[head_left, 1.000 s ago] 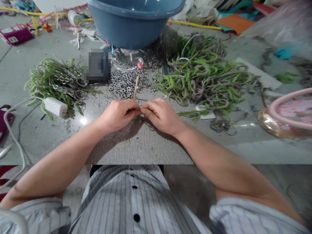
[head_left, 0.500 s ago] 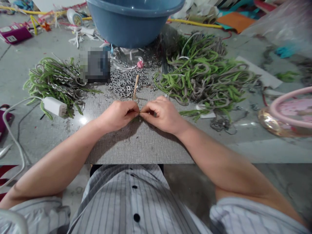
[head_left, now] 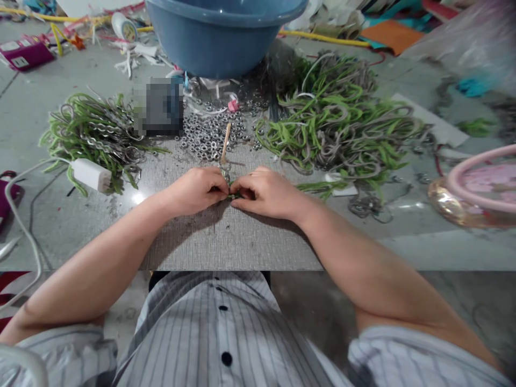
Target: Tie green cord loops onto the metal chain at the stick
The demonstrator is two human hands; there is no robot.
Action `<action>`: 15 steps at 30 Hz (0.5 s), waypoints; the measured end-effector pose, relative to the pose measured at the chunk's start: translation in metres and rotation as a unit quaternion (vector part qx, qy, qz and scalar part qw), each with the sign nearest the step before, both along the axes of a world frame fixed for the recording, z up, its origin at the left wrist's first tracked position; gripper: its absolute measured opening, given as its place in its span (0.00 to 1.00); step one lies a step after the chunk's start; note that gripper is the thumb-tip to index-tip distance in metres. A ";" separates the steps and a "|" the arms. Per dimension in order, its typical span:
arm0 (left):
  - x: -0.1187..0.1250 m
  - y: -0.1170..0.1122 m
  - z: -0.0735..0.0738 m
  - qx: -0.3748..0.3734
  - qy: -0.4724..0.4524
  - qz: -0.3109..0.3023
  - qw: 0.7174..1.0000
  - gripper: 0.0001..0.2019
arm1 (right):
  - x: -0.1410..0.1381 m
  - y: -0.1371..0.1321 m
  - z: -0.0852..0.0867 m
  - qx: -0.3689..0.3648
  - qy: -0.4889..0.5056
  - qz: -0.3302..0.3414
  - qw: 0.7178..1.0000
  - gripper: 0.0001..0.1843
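Note:
My left hand (head_left: 197, 188) and my right hand (head_left: 270, 193) meet over the grey tabletop, fingertips almost touching. Both are closed in a pinch on a short piece of green cord (head_left: 234, 196), most of it hidden by the fingers. Small metal bits (head_left: 226, 173) show just behind the fingertips. Farther back, a thin wooden stick (head_left: 226, 141) points away from me. Behind it lies a spread of small metal nuts or rings (head_left: 205, 137).
A heap of green and grey cords (head_left: 334, 118) lies on the right, and a bundle of cords with metal chains (head_left: 92, 129) on the left. A white charger plug (head_left: 91, 174) sits in front of that bundle. At the back stands a blue basin (head_left: 217, 43).
My right fingers have parted a little and shifted slightly down, so more green cord shows between the hands. Metal bits now show behind the fingertips.

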State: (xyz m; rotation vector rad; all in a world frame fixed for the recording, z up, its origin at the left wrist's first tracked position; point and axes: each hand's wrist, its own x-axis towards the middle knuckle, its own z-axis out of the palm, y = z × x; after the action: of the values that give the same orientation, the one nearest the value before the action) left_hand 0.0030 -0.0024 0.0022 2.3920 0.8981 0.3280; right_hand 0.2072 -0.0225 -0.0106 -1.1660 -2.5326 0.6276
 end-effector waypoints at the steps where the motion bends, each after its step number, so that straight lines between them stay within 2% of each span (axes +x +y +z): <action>1: 0.000 0.000 0.000 0.001 0.002 -0.001 1.000 0.07 | 0.000 0.000 0.000 -0.004 0.003 0.000 1.000 0.07; 15: 0.002 -0.002 -0.009 0.039 0.001 0.015 0.999 0.07 | 0.000 0.004 -0.010 0.000 0.051 -0.004 0.999 0.10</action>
State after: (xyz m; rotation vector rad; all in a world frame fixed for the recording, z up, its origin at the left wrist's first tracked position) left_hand 0.0048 -0.0047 -0.0071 2.4530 0.9399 0.3791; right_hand 0.2072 -0.0188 -0.0208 -1.1136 -2.4425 0.6677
